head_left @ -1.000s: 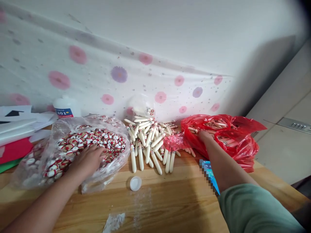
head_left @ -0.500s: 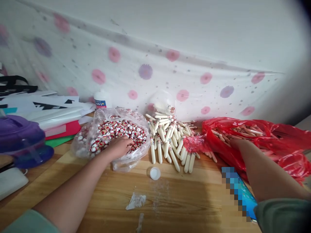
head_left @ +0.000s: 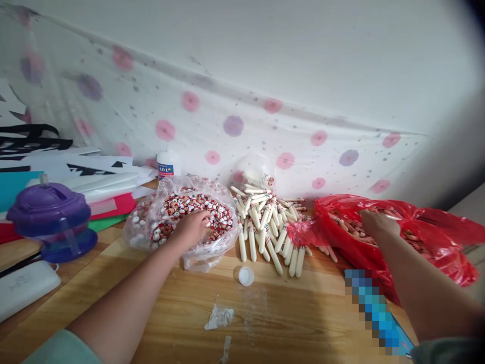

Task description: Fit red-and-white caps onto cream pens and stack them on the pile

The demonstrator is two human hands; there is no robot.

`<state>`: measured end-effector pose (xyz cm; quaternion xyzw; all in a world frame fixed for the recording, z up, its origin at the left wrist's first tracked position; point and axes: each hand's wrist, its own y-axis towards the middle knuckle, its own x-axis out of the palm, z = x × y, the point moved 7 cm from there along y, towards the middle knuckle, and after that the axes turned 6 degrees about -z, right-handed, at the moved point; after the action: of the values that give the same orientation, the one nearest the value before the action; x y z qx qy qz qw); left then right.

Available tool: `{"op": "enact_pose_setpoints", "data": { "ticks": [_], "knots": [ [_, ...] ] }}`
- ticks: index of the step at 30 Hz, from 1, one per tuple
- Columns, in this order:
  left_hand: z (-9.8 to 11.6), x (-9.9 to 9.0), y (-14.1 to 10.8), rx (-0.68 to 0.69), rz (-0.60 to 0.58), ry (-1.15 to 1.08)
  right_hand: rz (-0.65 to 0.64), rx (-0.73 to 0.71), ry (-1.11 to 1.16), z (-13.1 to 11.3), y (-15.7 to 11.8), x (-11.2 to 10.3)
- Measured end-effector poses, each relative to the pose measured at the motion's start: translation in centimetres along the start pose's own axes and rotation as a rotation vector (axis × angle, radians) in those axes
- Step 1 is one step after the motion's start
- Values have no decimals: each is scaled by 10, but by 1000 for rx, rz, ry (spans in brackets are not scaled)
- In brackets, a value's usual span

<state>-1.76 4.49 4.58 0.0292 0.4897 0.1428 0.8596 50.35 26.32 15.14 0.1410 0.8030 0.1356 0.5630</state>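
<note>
My left hand [head_left: 192, 228] rests over a clear plastic bag [head_left: 204, 260] full of small red, white and tan bead-like pieces [head_left: 185, 202]. Its fingers are curled together at the right side of the pile, and whatever they pinch is hidden. My right hand [head_left: 379, 225] reaches into a red plastic bag [head_left: 322, 207] that holds many thin pinkish sticks [head_left: 343, 225]. Those fingers are bent down among the sticks; a pale stick end shows beside the hand, but I cannot tell if it is gripped. Between the bags lies a heap of cream pen-shaped sticks [head_left: 273, 255] with striped ends.
A white cap [head_left: 246, 276] and plastic scraps [head_left: 220, 317] lie on the wooden table [head_left: 295, 318]. Behind the clear bag stands a glue bottle [head_left: 165, 164]. At left are a purple cup [head_left: 53, 217], a white case [head_left: 28, 288] and papers [head_left: 106, 174]. A blurred blue object [head_left: 379, 313] lies at right.
The view has shifted slightly left and up. My right hand has risen within the red bag, so its back now shows. My left hand stays at the beads, fingers more curled.
</note>
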Motion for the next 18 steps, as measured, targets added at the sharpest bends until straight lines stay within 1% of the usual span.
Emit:
{"op": "enact_pose_setpoints", "data": {
  "ticks": [2,3,4,5,6,7,8,9,11,12,14,16,18],
  "knots": [
    [7,-5,-2,-6,14,-69,72,-11,38,-21,-8,-10],
    [10,-6,-4,-16,13,-145,112,-30,70,-35,-17,-13],
    [13,-4,-7,-24,3,-263,174,-59,195,-51,-30,-17],
    [16,-1,-9,-31,-10,-416,181,-93,284,-70,-46,-15],
    [20,3,-11,-32,-30,-584,127,-143,366,-92,-65,-8],
    [23,9,-14,-26,-58,-743,44,-217,614,-114,-86,2],
    [28,14,-15,-13,-92,-869,-110,-320,831,-141,-110,16],
    [32,20,-17,3,-130,-946,-251,-396,961,-166,-136,30],
    [37,28,-19,19,-186,-1019,-477,-491,1072,-204,-184,57],
    [38,30,-19,24,-203,-1032,-547,-512,1086,-216,-203,69],
    [39,33,-19,27,-214,-1028,-612,-541,1043,-229,-229,89],
    [39,33,-19,29,-216,-1007,-617,-573,954,-232,-240,102],
    [39,34,-19,22,-213,-988,-591,-616,871,-231,-243,107]
  ]
}}
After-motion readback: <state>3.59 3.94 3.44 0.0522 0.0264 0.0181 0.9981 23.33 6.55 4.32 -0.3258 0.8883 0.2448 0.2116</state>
